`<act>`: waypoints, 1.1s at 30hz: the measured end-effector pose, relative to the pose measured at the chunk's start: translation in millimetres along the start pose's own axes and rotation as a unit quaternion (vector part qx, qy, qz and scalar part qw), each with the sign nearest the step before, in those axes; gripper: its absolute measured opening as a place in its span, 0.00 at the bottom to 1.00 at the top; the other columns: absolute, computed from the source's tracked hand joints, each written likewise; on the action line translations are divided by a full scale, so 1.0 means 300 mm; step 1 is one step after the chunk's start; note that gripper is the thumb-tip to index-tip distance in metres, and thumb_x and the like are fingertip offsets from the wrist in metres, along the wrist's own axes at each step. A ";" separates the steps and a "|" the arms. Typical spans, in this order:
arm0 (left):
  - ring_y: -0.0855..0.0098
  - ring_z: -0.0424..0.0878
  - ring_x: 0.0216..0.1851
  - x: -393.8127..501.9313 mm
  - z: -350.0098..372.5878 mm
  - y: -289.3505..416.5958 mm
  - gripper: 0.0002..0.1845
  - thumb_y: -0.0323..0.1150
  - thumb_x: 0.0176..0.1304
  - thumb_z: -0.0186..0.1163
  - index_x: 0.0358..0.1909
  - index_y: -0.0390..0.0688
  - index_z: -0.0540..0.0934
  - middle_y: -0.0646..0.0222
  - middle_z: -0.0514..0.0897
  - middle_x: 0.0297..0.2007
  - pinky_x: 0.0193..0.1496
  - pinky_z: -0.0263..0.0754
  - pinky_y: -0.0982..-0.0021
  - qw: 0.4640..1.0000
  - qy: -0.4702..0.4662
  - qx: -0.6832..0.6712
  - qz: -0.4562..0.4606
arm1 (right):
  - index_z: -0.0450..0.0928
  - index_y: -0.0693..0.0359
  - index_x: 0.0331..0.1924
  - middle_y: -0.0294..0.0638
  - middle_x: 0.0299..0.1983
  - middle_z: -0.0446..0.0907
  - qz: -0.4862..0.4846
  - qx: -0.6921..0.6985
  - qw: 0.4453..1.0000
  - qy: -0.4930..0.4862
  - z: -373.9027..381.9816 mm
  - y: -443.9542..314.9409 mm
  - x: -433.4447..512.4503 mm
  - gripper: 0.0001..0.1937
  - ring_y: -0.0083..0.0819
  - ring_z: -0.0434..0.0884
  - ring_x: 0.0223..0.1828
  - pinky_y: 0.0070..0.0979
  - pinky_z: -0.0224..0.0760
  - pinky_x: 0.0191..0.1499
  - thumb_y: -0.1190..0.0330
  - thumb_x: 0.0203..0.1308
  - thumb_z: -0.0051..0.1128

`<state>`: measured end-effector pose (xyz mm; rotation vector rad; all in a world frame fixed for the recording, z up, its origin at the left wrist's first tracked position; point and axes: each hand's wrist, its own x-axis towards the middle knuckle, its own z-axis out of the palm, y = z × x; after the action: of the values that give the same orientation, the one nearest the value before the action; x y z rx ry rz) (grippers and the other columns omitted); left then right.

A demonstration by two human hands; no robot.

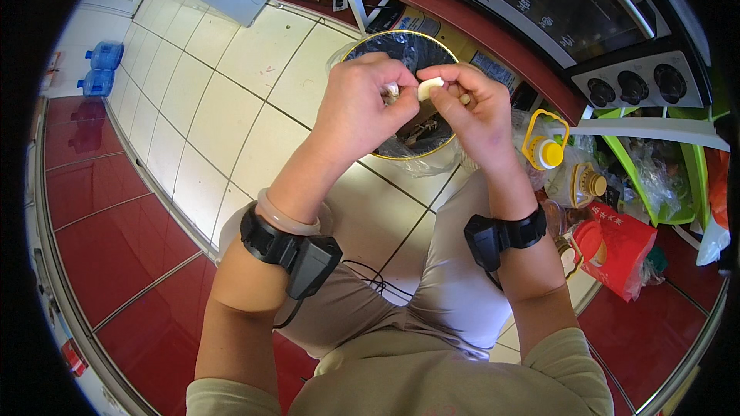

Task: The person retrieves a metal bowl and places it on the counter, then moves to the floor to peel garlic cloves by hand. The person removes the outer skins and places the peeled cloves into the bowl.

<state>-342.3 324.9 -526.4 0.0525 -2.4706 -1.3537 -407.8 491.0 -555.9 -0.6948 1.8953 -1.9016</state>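
Both my hands are raised over a round bin (416, 157) with a gold rim and a dark plastic liner. My right hand (475, 105) pinches a pale, peeled piece, seemingly a garlic clove (429, 88), between thumb and fingers. Another small pale piece (465, 99) shows between the fingers of that hand. Close beside it, my left hand (364, 105) is closed around a whitish piece (393, 89), perhaps garlic with skin, its thumb and forefinger tips near the clove. Some brownish scraps (425, 132) lie in the bin below.
A Galanz oven (509, 6) stands on a shelf at upper right. Oil bottles with yellow caps (551, 153), a red bag (621, 248) and a green rack (696, 179) are at the right. Blue water bottles (98, 82) stand far left. Black cables (378, 282) hang between my legs.
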 end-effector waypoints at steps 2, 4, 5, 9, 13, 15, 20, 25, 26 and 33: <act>0.66 0.78 0.20 0.002 0.000 0.002 0.03 0.27 0.49 0.66 0.24 0.38 0.82 0.62 0.80 0.23 0.25 0.73 0.70 1.000 -0.003 -0.004 -0.008 | 0.81 0.69 0.47 0.33 0.38 0.81 0.011 0.016 1.000 -0.004 -0.004 0.003 0.000 0.11 0.14 0.77 0.38 0.12 0.70 0.42 0.81 0.62 0.55; 0.67 0.77 0.20 0.001 0.003 0.001 0.03 0.27 0.48 0.66 0.24 0.39 0.82 0.62 0.80 0.23 0.25 0.73 0.70 1.000 0.015 -0.015 -0.005 | 0.81 0.69 0.48 0.34 0.39 0.81 0.032 0.046 0.998 -0.010 -0.006 -0.005 0.002 0.10 0.14 0.78 0.39 0.13 0.71 0.43 0.80 0.63 0.55; 0.67 0.77 0.20 0.001 0.004 0.001 0.03 0.27 0.48 0.66 0.24 0.39 0.82 0.63 0.80 0.23 0.25 0.73 0.70 1.000 0.024 -0.020 -0.004 | 0.80 0.69 0.48 0.34 0.39 0.82 0.043 0.060 0.997 -0.013 -0.005 -0.008 0.004 0.10 0.14 0.78 0.39 0.13 0.71 0.44 0.80 0.63 0.55; 0.67 0.77 0.20 -0.001 0.005 0.012 0.03 0.26 0.48 0.66 0.24 0.39 0.81 0.63 0.79 0.23 0.25 0.73 0.70 0.999 0.018 -0.029 -0.021 | 0.80 0.69 0.48 0.34 0.39 0.82 0.038 0.075 0.996 -0.006 -0.004 -0.004 0.002 0.10 0.15 0.78 0.40 0.14 0.71 0.45 0.79 0.64 0.54; 0.67 0.77 0.20 -0.002 0.006 0.006 0.03 0.26 0.48 0.66 0.24 0.40 0.81 0.64 0.79 0.22 0.25 0.73 0.70 1.000 0.029 0.007 -0.002 | 0.82 0.66 0.46 0.29 0.32 0.80 0.022 0.084 0.996 -0.006 0.002 0.005 0.004 0.09 0.10 0.71 0.30 0.11 0.62 0.33 0.79 0.63 0.55; 0.66 0.77 0.20 0.002 0.004 0.011 0.03 0.26 0.48 0.66 0.24 0.40 0.81 0.64 0.79 0.22 0.25 0.72 0.70 0.999 0.037 0.020 0.012 | 0.82 0.64 0.45 0.26 0.29 0.78 0.014 0.078 0.997 -0.009 0.002 0.022 0.007 0.09 0.07 0.68 0.25 0.09 0.57 0.26 0.79 0.63 0.56; 0.67 0.77 0.21 0.014 0.003 -0.004 0.03 0.26 0.47 0.66 0.23 0.39 0.80 0.64 0.78 0.22 0.25 0.72 0.70 0.996 0.076 -0.005 0.049 | 0.82 0.64 0.46 0.27 0.31 0.80 0.029 0.085 0.996 -0.023 0.005 0.026 0.010 0.09 0.07 0.69 0.26 0.09 0.59 0.27 0.79 0.63 0.56; 0.78 0.78 0.25 0.003 0.005 -0.036 0.05 0.28 0.52 0.67 0.27 0.38 0.81 0.67 0.82 0.25 0.29 0.72 0.75 0.992 0.054 -0.087 -0.078 | 0.80 0.64 0.48 0.30 0.35 0.82 -0.024 0.091 0.995 0.034 0.013 0.007 0.012 0.10 0.10 0.76 0.32 0.09 0.67 0.34 0.79 0.64 0.55; 0.80 0.78 0.26 0.003 0.005 -0.040 0.05 0.29 0.53 0.67 0.28 0.38 0.82 0.68 0.83 0.26 0.30 0.72 0.76 0.989 0.043 -0.103 -0.094 | 0.80 0.64 0.49 0.31 0.36 0.82 -0.040 0.103 0.993 0.046 0.016 0.002 0.014 0.10 0.11 0.77 0.33 0.09 0.69 0.35 0.79 0.64 0.55; 0.84 0.77 0.31 0.007 0.011 -0.010 0.08 0.32 0.58 0.67 0.33 0.38 0.83 0.74 0.84 0.29 0.36 0.73 0.79 0.971 -0.028 -0.180 -0.153 | 0.80 0.65 0.49 0.33 0.39 0.83 -0.041 0.122 0.990 0.050 0.019 -0.014 0.009 0.10 0.13 0.78 0.36 0.10 0.71 0.38 0.80 0.64 0.57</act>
<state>-345.5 325.4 -530.1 0.3267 -2.2869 -1.9365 -406.3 484.8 -551.7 -0.6182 1.6741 -2.2101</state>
